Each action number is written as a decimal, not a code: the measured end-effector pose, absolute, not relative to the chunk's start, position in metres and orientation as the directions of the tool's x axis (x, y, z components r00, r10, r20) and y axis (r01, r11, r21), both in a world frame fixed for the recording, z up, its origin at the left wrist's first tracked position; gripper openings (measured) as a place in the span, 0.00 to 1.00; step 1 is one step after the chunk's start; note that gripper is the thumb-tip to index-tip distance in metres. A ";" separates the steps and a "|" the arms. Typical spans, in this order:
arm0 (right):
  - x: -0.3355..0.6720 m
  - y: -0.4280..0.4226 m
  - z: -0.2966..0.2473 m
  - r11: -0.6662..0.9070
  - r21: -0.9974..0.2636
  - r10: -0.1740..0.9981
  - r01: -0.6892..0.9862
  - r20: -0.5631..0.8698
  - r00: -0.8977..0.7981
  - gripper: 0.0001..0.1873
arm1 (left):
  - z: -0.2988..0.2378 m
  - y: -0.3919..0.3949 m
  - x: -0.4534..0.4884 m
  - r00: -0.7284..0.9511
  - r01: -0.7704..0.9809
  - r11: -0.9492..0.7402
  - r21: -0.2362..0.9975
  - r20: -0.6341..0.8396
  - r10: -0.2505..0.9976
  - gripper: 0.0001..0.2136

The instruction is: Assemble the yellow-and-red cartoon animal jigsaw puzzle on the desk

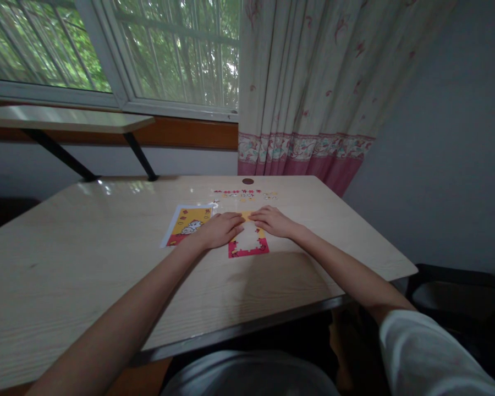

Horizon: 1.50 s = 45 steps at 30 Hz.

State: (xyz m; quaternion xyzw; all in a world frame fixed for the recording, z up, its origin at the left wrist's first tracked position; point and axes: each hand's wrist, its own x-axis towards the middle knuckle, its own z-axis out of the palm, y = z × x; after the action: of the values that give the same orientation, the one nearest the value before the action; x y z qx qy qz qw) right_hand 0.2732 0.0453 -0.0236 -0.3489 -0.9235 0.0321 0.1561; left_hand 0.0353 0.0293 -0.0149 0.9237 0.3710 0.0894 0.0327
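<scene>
A jigsaw border [249, 253], red at the near end and yellow at the far end, lies on the table around a bare middle. My left hand [223, 228] rests on its left side, fingers stretched out toward the far edge. On the right far part lies my right hand [272, 221], its fingers also extended. The fingertips of both hands come close together over the yellow far strip. Whether a small piece sits under the fingers is hidden. A printed picture sheet [197, 214] with a white cartoon animal lies left of the border, partly behind my left hand.
Beyond my hands, loose red puzzle pieces [236, 191] form a row, with white and yellow pieces [270, 196] nearby. A dark round disc [248, 181] sits at the table's [107, 253] far edge. A raised shelf [66, 118] stands at back left; a curtain [297, 99] hangs behind.
</scene>
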 end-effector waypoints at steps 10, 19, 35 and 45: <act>0.282 0.062 -0.031 0.718 -0.291 0.693 0.632 0.383 -0.611 0.16 | -0.013 0.032 0.031 0.664 0.702 -0.694 0.163 0.204 0.720 0.21; 0.289 0.061 -0.030 0.722 -0.237 0.688 0.650 0.340 -0.640 0.16 | -0.016 0.037 0.025 0.659 0.722 -0.684 0.101 0.197 0.725 0.18; 0.292 0.059 -0.024 0.762 -0.300 0.647 0.574 0.337 -0.684 0.18 | -0.012 0.041 0.011 0.682 0.690 -0.712 0.128 0.214 0.700 0.17; 0.294 0.060 -0.031 0.769 -0.288 0.640 0.571 0.343 -0.688 0.30 | -0.010 0.040 0.007 0.688 0.689 -0.714 0.126 0.194 0.699 0.24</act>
State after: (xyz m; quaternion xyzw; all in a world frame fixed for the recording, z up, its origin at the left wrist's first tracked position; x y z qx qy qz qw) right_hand 0.2944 0.0598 -0.0315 -0.3307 -0.9153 0.0791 0.2159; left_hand 0.0068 0.0397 -0.0104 0.9186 0.3778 0.1143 0.0217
